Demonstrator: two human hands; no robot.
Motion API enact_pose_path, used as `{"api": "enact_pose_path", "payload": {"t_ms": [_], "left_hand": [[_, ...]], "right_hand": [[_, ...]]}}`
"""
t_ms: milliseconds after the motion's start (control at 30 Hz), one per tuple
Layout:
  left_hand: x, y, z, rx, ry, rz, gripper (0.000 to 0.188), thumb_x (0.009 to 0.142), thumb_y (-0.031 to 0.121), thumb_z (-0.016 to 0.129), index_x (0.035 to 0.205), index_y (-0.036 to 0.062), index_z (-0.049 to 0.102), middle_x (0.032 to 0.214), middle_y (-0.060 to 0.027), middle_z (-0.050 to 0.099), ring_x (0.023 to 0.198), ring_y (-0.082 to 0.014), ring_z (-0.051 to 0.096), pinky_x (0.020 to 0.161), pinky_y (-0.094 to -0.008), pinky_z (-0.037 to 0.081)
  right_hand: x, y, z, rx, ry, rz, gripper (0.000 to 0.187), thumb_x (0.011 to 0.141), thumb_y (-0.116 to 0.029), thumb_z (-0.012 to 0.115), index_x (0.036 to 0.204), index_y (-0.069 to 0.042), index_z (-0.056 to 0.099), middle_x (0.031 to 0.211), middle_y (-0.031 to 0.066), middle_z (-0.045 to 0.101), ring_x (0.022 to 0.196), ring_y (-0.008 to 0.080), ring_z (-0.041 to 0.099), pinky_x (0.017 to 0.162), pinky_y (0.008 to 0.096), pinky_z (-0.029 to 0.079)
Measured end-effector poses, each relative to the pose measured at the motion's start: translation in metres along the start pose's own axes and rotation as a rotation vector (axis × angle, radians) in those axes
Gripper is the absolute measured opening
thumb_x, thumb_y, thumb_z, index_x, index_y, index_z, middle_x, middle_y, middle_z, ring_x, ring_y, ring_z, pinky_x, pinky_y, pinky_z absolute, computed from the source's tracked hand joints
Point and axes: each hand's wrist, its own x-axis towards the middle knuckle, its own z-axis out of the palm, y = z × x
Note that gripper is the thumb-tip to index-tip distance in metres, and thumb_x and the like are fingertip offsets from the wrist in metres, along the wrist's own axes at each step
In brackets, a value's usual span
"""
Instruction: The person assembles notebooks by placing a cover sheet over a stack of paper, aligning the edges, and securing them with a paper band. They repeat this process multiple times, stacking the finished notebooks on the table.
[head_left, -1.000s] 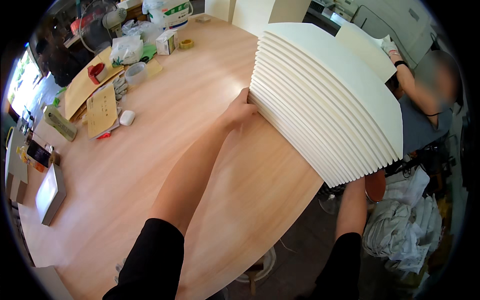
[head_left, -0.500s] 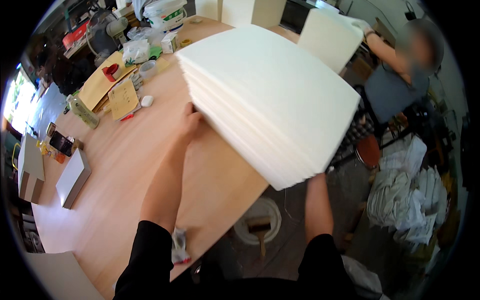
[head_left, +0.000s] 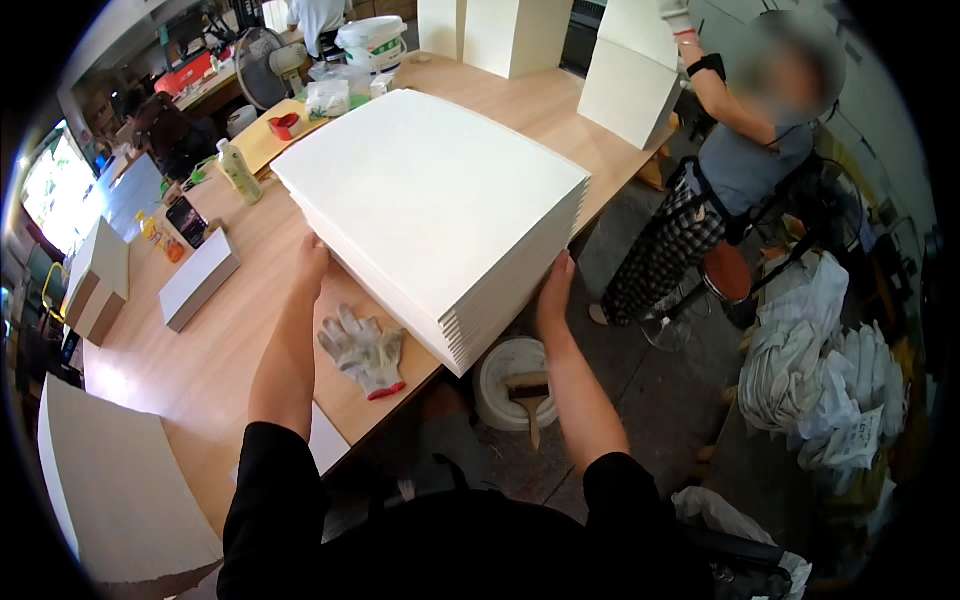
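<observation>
A thick stack of white sheets (head_left: 430, 190) lies between my hands over the wooden table (head_left: 250, 300), its near right corner jutting past the table edge. My left hand (head_left: 315, 258) grips the stack's left side, most of its fingers hidden behind the lower edge. Against the right side presses my right hand (head_left: 556, 288), fingers pointing up and partly out of sight under the stack. Just below the near left edge, a grey work glove (head_left: 362, 350) with a red cuff is lying on the tabletop.
Across the table's far right corner, a person (head_left: 755, 150) handles another white stack (head_left: 628, 95). A bucket with a brush (head_left: 528, 390) stands on the floor below the edge. Leftward are a small white block of sheets (head_left: 198, 280), a bottle (head_left: 238, 172) and a phone (head_left: 186, 222).
The stack has come left and sits more level. My right hand has shifted up its right side. The glove shows more fully, and the view has turned.
</observation>
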Motion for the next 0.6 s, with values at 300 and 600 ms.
{"api": "enact_pose_path", "payload": {"t_ms": [300,600], "left_hand": [[-0.295,0.217,-0.002,0.253,0.106,1.157,0.060,0.096,0.043,0.066,0.139,0.0018,0.060,0.146,-0.0200,0.061,0.148,-0.0393,0.045,0.127,-0.0584,0.018],[-0.296,0.209,0.054,0.353,0.135,1.200,0.029,0.082,0.009,0.081,0.111,0.0080,0.077,0.121,-0.0063,0.076,0.121,-0.0291,0.068,0.117,-0.0525,0.040]], "right_hand": [[0.032,-0.211,-0.005,0.151,-0.240,-0.205,0.061,0.105,-0.053,0.059,0.141,-0.004,0.062,0.139,0.0092,0.063,0.132,0.0225,0.054,0.113,0.0396,0.037],[0.036,-0.176,0.021,0.270,-0.304,-0.028,0.051,0.098,-0.040,0.066,0.131,0.000,0.065,0.128,0.0084,0.066,0.118,0.0209,0.059,0.104,0.0359,0.043]]}}
